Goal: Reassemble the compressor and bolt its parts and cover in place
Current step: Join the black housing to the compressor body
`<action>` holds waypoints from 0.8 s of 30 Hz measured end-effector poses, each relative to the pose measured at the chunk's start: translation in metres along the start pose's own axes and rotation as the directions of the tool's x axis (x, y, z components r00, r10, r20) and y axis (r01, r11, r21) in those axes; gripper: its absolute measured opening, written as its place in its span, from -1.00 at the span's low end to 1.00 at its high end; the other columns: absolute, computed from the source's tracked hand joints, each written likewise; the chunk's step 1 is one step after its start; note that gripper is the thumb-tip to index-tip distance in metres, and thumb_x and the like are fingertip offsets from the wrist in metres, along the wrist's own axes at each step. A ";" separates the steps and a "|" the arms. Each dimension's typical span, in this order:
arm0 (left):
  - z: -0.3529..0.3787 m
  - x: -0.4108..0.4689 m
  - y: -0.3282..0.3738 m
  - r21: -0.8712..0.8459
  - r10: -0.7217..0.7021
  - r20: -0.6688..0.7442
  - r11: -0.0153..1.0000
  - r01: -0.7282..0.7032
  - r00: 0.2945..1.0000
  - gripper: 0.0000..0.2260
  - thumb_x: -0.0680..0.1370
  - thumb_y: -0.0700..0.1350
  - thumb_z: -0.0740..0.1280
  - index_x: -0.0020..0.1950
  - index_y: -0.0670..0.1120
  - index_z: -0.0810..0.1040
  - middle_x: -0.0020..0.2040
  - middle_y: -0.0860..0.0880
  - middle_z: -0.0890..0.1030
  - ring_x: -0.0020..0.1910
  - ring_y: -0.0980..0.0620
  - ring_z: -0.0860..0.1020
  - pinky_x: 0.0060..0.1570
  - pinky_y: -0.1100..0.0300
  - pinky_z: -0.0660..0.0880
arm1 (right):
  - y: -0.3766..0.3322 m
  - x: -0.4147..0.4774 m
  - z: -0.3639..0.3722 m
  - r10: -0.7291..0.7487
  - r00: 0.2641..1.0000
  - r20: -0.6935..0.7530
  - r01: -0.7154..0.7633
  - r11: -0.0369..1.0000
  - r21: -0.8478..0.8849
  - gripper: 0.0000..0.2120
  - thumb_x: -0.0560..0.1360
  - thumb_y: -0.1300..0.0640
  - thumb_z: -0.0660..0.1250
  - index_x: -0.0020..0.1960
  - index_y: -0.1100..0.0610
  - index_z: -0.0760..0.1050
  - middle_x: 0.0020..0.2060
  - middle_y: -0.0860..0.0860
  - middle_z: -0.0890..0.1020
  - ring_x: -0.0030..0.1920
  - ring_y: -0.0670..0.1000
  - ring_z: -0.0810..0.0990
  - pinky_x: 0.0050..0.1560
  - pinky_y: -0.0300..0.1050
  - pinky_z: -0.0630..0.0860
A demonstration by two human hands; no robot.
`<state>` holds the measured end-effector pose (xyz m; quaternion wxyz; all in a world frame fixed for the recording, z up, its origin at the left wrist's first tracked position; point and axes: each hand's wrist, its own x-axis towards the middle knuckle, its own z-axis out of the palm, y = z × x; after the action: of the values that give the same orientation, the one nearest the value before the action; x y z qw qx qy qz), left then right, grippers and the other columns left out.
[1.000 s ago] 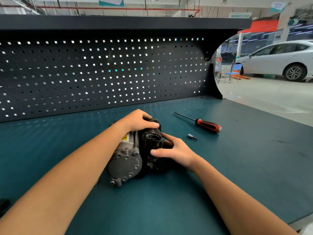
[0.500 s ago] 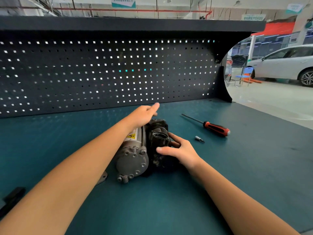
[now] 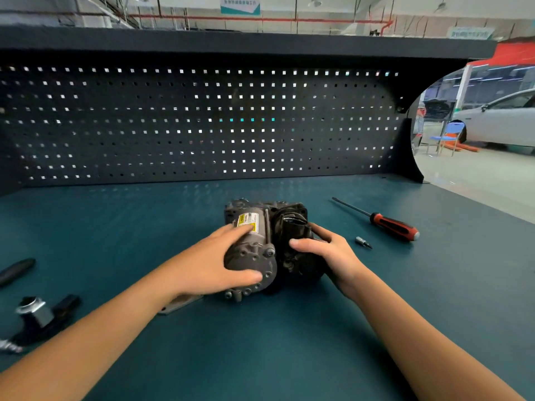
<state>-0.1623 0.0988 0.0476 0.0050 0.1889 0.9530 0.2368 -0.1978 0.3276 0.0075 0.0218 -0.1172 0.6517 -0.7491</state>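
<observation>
compressor [image 3: 254,256] lies pointing away, left hand [image 3: 214,264] wrapped round its grey barrel, right hand [image 3: 333,256] gripping the black side (screwdriver [image 3: 393,227] nearer that one).

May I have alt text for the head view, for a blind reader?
Two hands grip a grey and black metal compressor on a teal workbench, left hand on its grey cylinder, right hand on its black end. A red-handled screwdriver and silver bit lie to its right.
</observation>
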 end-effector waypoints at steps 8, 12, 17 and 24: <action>0.028 0.002 -0.005 -0.282 -0.076 -0.135 0.959 0.035 0.988 -0.07 0.35 -0.09 0.51 0.48 0.29 -0.03 0.39 -0.02 0.40 0.23 -0.08 0.51 0.26 0.04 0.42 | 0.007 0.006 0.001 0.024 0.999 0.021 -0.026 0.994 0.110 -0.43 0.16 0.19 0.50 0.18 0.13 0.55 -0.01 0.10 0.69 -0.02 0.08 0.67 -0.13 -0.12 0.59; 0.026 0.002 -0.011 -0.402 -0.074 -0.131 0.916 0.015 0.989 -0.13 0.36 -0.21 0.51 0.42 0.35 0.08 0.28 0.02 0.50 0.04 0.04 0.60 0.15 0.07 0.51 | 0.013 0.007 -0.001 0.030 0.999 0.023 -0.033 0.991 0.131 -0.34 0.14 0.21 0.52 0.23 0.10 0.49 0.02 0.07 0.68 -0.01 0.08 0.67 -0.15 -0.10 0.59; 0.023 0.003 -0.018 -0.416 -0.042 -0.129 0.909 -0.016 0.991 -0.21 0.40 -0.20 0.49 0.38 0.38 0.15 0.28 0.09 0.47 0.11 0.14 0.57 0.21 0.09 0.48 | 0.013 0.007 0.000 -0.011 1.000 -0.016 0.012 0.997 0.078 -0.20 0.04 0.13 0.58 0.27 0.09 0.46 0.09 0.02 0.66 0.08 0.01 0.64 -0.04 -0.13 0.57; 0.022 0.004 -0.025 -0.405 -0.029 -0.148 0.914 -0.034 0.989 -0.25 0.40 -0.16 0.49 0.26 0.50 0.17 0.26 0.14 0.48 0.13 0.15 0.55 0.23 0.10 0.47 | 0.014 0.012 0.002 0.016 1.000 0.004 -0.016 0.999 0.048 -0.32 0.13 0.13 0.59 0.23 0.10 0.50 0.09 0.01 0.66 0.07 0.00 0.64 -0.02 -0.12 0.57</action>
<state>-0.1733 0.0895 0.0173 -0.0282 0.1667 0.8805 0.4429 -0.2112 0.3216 -0.0045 0.0318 -0.1130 0.6343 -0.7642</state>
